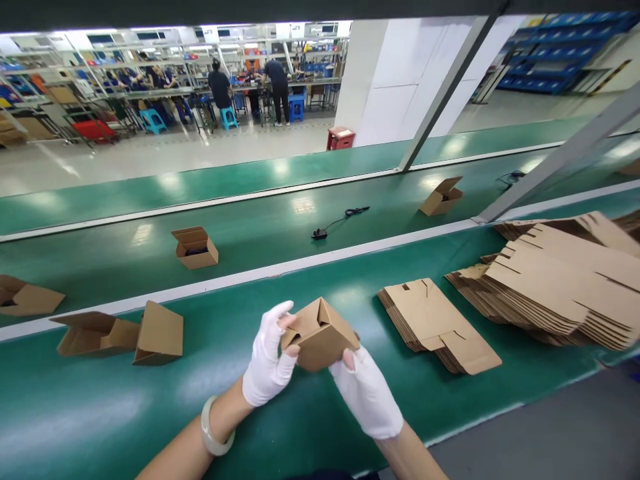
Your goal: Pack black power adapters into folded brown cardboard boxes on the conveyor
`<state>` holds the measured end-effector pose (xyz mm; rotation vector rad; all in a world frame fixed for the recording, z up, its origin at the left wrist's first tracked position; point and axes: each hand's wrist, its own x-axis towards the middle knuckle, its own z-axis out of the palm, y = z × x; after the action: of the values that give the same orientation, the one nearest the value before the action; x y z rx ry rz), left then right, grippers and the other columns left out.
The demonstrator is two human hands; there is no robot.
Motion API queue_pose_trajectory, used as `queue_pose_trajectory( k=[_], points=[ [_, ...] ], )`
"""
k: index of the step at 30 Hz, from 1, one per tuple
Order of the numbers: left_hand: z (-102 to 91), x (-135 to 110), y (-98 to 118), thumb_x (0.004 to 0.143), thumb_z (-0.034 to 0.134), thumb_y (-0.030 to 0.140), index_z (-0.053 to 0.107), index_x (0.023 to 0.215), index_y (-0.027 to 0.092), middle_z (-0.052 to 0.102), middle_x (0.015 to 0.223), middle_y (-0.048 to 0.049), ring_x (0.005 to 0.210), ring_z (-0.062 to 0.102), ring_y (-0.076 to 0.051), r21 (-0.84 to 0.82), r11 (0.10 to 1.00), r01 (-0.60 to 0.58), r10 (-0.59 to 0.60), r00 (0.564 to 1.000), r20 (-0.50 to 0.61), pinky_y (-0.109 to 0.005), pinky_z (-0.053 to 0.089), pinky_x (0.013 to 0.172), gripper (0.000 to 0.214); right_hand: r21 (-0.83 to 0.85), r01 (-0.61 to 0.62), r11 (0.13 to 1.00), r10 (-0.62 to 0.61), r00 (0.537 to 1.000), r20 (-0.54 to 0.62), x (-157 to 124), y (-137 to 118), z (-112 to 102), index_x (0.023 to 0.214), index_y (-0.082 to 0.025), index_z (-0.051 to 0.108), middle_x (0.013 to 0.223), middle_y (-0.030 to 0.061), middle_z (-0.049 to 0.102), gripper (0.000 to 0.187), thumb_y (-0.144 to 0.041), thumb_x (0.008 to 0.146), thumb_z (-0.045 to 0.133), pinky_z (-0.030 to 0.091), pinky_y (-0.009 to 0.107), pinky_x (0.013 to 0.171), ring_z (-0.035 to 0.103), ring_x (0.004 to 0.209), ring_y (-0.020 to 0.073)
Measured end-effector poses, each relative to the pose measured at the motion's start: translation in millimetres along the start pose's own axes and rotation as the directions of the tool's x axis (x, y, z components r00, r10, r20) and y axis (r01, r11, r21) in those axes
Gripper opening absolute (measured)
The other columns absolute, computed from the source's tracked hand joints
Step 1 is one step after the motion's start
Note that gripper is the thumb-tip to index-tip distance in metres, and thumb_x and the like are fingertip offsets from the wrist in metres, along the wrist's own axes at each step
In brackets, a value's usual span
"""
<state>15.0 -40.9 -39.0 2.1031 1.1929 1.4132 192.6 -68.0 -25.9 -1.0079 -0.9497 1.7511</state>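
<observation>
Two hands in white gloves with some bare fingertips reach in from the near edge, a pale, smooth bangle (207,428) on the left wrist. The left hand (269,357) has its grip on the left side of a small brown cardboard carton (320,343), fingers and thumb at its folded flaps; the right hand (367,390) has its grip on the carton's right side. The carton is over the middle of the glossy green bench (295,433). Beyond a white strip (280,265) runs a second green lane (250,230) carrying open cartons and a black power adapter (320,234) with a cable. Farther off, people work at long benches on a shiny pale floor (165,150).

Two angular folded cartons (159,333) sit at left. At right lie a neat stack of flat cardboard blanks (425,310) and a larger fanned pile (555,280) with slotted edges.

Bare green surface separates the hands from the left cartons, with a narrower gap to the blanks. The bench's near edge slants away at right; a metal post (445,93) rises at the far side.
</observation>
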Motion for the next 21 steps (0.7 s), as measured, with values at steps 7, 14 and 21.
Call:
queue_pose_trajectory(
  k=[7, 14, 21],
  points=[
    [14.1, 20.2, -34.8, 0.083, 0.049, 0.054, 0.031, 0.137, 0.019, 0.041, 0.137, -0.0155, 0.126, 0.041, -0.028, -0.023, 0.998, -0.058, 0.062, 0.957, 0.282, -0.046, 0.039, 0.103, 0.067, -0.822, 0.065, 0.566, -0.281, 0.952, -0.118, 23.9, -31.3, -27.0, 0.071, -0.019, 0.058, 0.074, 0.0073, 0.061, 0.030, -0.041, 0.085, 0.044, 0.047, 0.034, 0.067, 0.058, 0.071, 0.0214],
    [48.4, 133.1, -128.3, 0.077, 0.060, 0.037, 0.052, 0.119, 0.014, 0.052, 0.128, -0.0133, 0.125, 0.040, -0.029, 0.350, 0.858, 0.375, -0.435, 0.894, 0.110, -0.044, 0.034, 0.105, 0.048, -0.933, 0.003, -0.359, -0.002, 1.000, 0.004, 69.9, -47.6, -27.9, 0.098, -0.014, 0.065, 0.100, 0.0140, 0.064, 0.027, -0.022, 0.087, 0.041, 0.044, 0.036, 0.073, 0.062, 0.084, 0.0268],
    [86.3, 185.3, -179.4, 0.062, 0.074, 0.031, 0.066, 0.092, 0.020, 0.056, 0.124, -0.0095, 0.125, 0.038, -0.033, 0.258, 0.845, 0.468, -0.499, 0.864, 0.067, -0.050, 0.028, 0.106, 0.033, -0.921, -0.030, -0.387, 0.159, 0.982, -0.098, 97.1, -51.2, -21.7, 0.104, -0.008, 0.063, 0.089, 0.0165, 0.067, 0.037, -0.037, 0.085, 0.050, 0.043, 0.035, 0.073, 0.063, 0.087, 0.0296]
  ],
)
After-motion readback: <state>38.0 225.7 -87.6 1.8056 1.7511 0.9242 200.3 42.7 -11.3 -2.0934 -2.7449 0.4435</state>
